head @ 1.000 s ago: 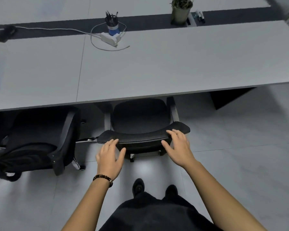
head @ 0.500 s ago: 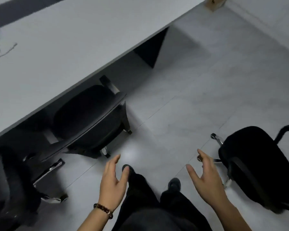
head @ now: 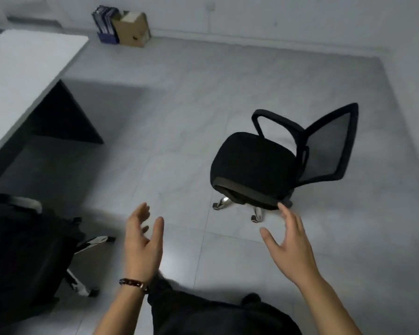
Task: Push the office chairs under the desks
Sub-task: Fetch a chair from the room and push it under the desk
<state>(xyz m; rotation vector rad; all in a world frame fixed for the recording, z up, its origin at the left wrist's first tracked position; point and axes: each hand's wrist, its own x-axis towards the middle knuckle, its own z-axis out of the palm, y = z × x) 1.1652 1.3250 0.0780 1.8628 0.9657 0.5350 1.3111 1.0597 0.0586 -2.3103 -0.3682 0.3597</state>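
A black office chair [head: 254, 165] with a mesh back and loop armrests stands free on the tiled floor at the right, away from the white desk [head: 17, 68] at the upper left. Another black chair [head: 22, 250] sits at the lower left, by the desk's edge, with its chrome base showing. My left hand [head: 142, 243] is open in the air at centre bottom, a bead bracelet on its wrist. My right hand [head: 289, 243] is open too, its fingertips just below the front edge of the free chair's seat. Neither hand holds anything.
A cardboard box [head: 131, 29] and a blue file holder [head: 105, 26] stand against the far wall. The desk's dark side panel [head: 63, 117] reaches down to the floor. Grey floor tiles [head: 179, 105] lie between the desk and the free chair. My dark trousers fill the bottom.
My hands left the backrest of the chair under the desk. The view swung right, away from the desk, bringing the free-standing chair to the middle right. Both hands stay open.
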